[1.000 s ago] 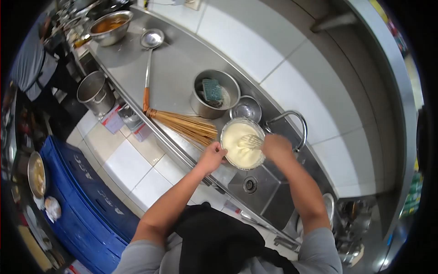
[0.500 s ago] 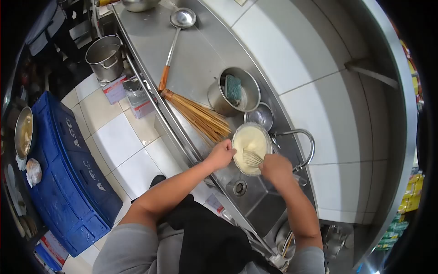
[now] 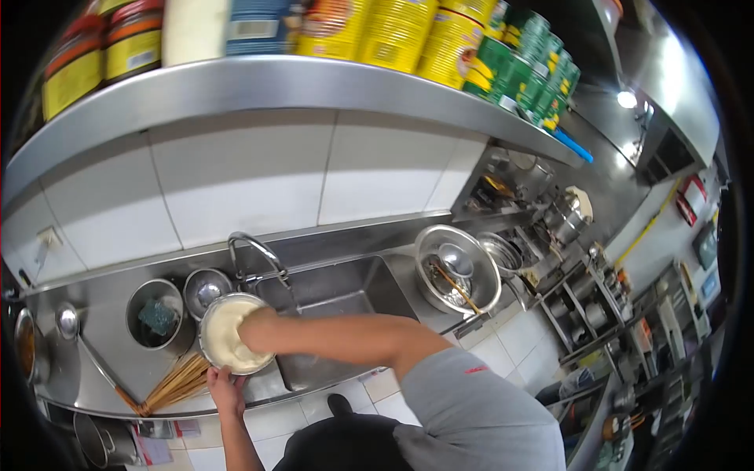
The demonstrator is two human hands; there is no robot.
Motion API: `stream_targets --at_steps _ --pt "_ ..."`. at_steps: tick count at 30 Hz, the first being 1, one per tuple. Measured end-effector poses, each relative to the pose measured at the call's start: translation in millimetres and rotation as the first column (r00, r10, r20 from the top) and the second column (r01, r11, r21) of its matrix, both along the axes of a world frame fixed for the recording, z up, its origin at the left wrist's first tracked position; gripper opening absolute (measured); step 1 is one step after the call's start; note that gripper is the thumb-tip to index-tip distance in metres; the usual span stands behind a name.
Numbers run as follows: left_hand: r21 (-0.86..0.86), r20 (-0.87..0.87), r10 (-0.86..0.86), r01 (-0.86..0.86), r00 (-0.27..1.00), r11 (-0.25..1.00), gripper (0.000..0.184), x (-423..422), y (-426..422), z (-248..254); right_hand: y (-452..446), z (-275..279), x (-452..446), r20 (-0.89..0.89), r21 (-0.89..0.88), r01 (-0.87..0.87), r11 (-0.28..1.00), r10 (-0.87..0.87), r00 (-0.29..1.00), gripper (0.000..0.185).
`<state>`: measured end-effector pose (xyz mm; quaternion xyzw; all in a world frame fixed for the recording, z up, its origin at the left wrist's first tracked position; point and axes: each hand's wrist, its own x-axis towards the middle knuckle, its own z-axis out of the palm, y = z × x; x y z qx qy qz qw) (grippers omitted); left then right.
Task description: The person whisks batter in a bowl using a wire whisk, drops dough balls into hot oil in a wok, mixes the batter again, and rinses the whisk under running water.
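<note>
A round metal bowl of pale yellow batter sits at the left edge of the sink. My left hand is closed on its near rim, thumb at the edge. Over the batter, my right hand is closed around a whisk; the hand now covers most of the whisk. Left of the bowl lies a bamboo brush. A small steel bowl stands behind, beside a steel pot with a green scouring pad inside.
The faucet arches over the sink. A large steel basin holding smaller ware stands right of it. A ladle lies at left. Overhead runs a metal shelf with cans and jars.
My view has swung to the right, bringing the shelf, basin and stove area into sight. My left hand stays at the bowl's rim, and my right hand now reaches farther over the batter.
</note>
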<state>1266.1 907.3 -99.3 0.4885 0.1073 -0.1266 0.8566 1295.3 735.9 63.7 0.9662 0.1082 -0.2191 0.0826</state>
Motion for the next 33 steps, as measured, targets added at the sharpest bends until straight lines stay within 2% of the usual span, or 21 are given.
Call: stream_targets --at_steps 2,4,6,7,8,11,12,14,15,16,17,18,20,21,22,24,25,26,28,31,33 --pt "0.022 -0.012 -0.012 0.012 1.000 1.000 0.012 -4 -4 0 -14 -10 28 -0.065 0.037 0.061 0.997 -0.059 0.996 0.028" --pt "0.043 -0.010 -0.008 0.009 1.000 0.999 0.012 0 1 4 -3 -32 5 0.113 0.035 0.141 0.989 -0.144 0.983 0.025" --pt "0.051 -0.031 0.006 -0.004 0.999 0.999 0.012 -2 -5 4 -4 -49 -3 0.222 -0.061 -0.194 0.979 0.203 0.954 0.025" --pt "0.070 -0.022 0.007 -0.006 1.000 0.998 0.011 -5 -5 9 -18 -31 3 0.163 0.152 -0.212 0.965 0.187 0.969 0.026" --pt "0.073 -0.026 0.008 -0.006 1.000 0.997 0.011 -9 -7 8 -15 -23 30 0.022 0.071 -0.151 0.986 0.150 0.988 0.024" --pt "0.102 -0.001 0.006 -0.005 1.000 0.995 0.011 -6 -2 14 10 -33 -1 0.173 0.003 0.065 0.998 -0.065 0.983 0.024" --pt "0.076 -0.008 0.009 -0.008 1.000 0.997 0.011 -6 -3 15 32 -58 -8 0.204 -0.452 0.025 0.892 0.076 0.976 0.027" --pt "0.053 -0.033 0.002 -0.001 0.999 0.999 0.011 -12 -5 10 25 -71 1 0.150 -0.808 0.001 0.590 0.203 0.968 0.030" --pt "0.095 -0.020 -0.019 0.021 1.000 0.995 0.011 -11 -1 7 0 -55 27 0.066 -0.454 -0.008 0.891 0.043 0.997 0.032" --pt "0.131 0.001 -0.028 0.028 1.000 0.991 0.010 -6 0 7 -11 -43 45 -0.072 -0.015 0.052 0.999 -0.053 0.996 0.035" --pt "0.137 0.005 -0.012 0.011 1.000 0.990 0.010 -3 0 9 -9 -40 36 -0.069 -0.008 0.035 0.999 -0.036 0.997 0.035" --pt "0.100 -0.003 -0.026 0.026 1.000 0.995 0.008 -3 -2 8 -10 -44 14 0.096 0.017 0.070 0.997 -0.071 0.993 0.030" --pt "0.041 -0.044 0.002 0.000 0.999 0.999 0.012 -12 -10 29 -25 -33 5 0.233 0.141 -0.173 0.975 0.137 0.963 0.020" --pt "0.053 -0.009 -0.057 0.057 0.998 0.997 0.018 -9 -9 27 -31 -28 0 0.310 0.172 -0.298 0.939 0.235 0.921 0.018" --pt "-0.012 0.039 -0.109 0.110 0.993 0.994 0.016 -2 -4 9 -33 -40 17 0.286 0.177 -0.180 0.968 0.124 0.950 0.010" --pt "0.069 -0.017 -0.050 0.051 0.999 0.996 0.015 3 3 -24 -19 -59 11 0.244 -0.233 -0.120 0.965 0.177 0.953 0.009" --pt "0.143 -0.030 -0.017 0.021 0.999 0.990 0.015 0 0 -13 -13 -31 -12 0.208 -0.188 -0.148 0.971 0.186 0.960 0.011" --pt "0.042 -0.041 0.017 -0.015 0.999 0.999 0.016 -6 -5 13 -8 3 -21 0.131 -0.075 -0.153 0.985 0.162 0.978 0.015" --pt "0.086 -0.038 0.001 0.002 0.999 0.996 0.009 -7 -3 13 -16 12 14 -0.025 0.028 -0.116 0.993 0.117 0.993 0.020" --pt "0.081 -0.067 0.031 -0.026 0.997 0.996 0.007 -6 -3 10 -8 4 -8 0.113 -0.166 -0.152 0.974 0.172 0.979 0.025" --pt "0.070 -0.045 0.053 -0.050 0.998 0.996 0.009 -2 0 11 -6 20 8 0.037 -0.081 -0.165 0.983 0.169 0.985 0.027"
